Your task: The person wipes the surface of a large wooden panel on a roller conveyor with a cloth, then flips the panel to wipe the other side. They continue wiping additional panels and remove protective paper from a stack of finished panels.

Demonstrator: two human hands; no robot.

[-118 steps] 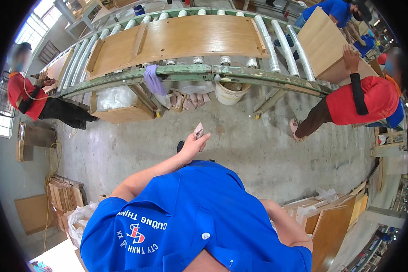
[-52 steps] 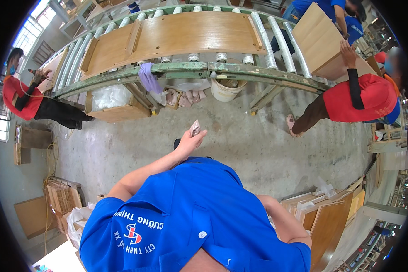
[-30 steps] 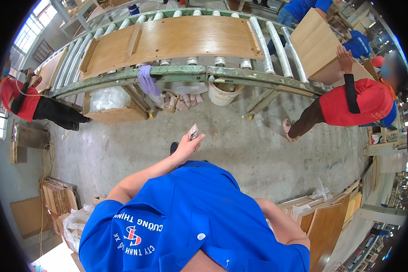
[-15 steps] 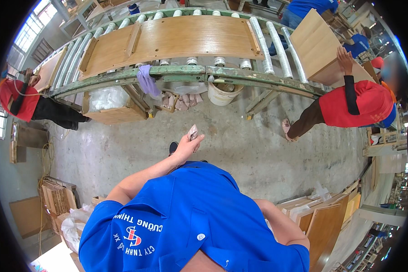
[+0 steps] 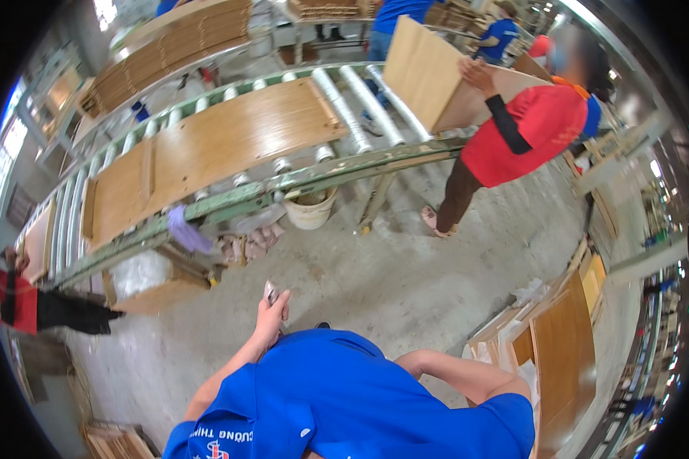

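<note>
My left hand [image 5: 271,315] is closed round a small pale pinkish packet [image 5: 271,290], whose pointed end sticks up past my fingers. It is held in front of my waist, above the concrete floor. My right arm [image 5: 467,376] is bent toward my waist, and the hand at its end is hidden behind my blue shirt. Ahead of me, a long brown wooden panel [image 5: 237,131] with cross battens lies on a roller conveyor [image 5: 298,182]. Beneath the conveyor sits a pile of similar pinkish packets [image 5: 259,243].
A person in red [image 5: 524,145] at the right handles a large wooden box-like piece [image 5: 422,76]. Another person in red [image 5: 11,298] stands far left. A white bucket [image 5: 311,211] and a purple cloth [image 5: 187,231] are by the conveyor. Wooden panels [image 5: 563,359] lean at my right.
My view has turned to the right, so the conveyor now slants and the person at the right appears nearer the middle. My left hand keeps hold of the packet.
</note>
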